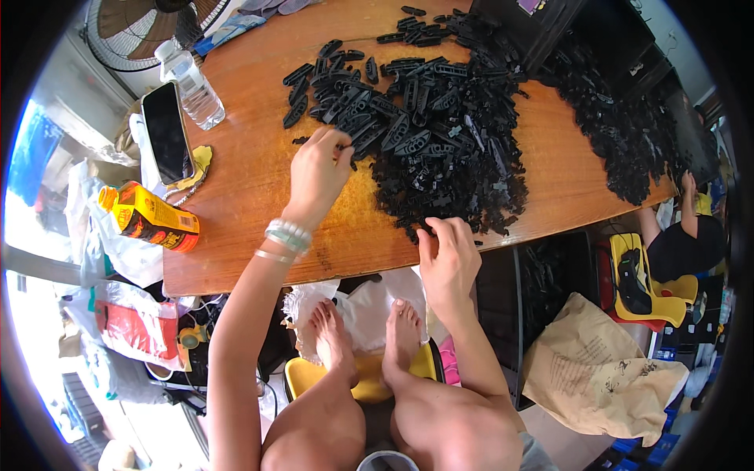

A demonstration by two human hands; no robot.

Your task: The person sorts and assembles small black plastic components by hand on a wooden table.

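Note:
Over the wooden table (259, 149), my left hand (316, 177) has its fingertips pinched together at the left edge of a heap of long black plastic clips (408, 102). A small black plastic part shows at those fingertips. My right hand (452, 263) is at the table's front edge, thumb and fingers curled toward each other beside a pile of small black plastic parts (440, 188). Whatever lies between its fingertips is too small and dark to make out. Long clips lie behind, and the small parts spread nearer to me.
At left are a water bottle (192, 86), a phone (167, 133) and an orange-capped drink bottle (149, 217). A fan (149, 31) stands behind them. More black parts (620, 133) cover the table's right side; another person (683, 243) sits there. A brown sack (601, 369) lies below.

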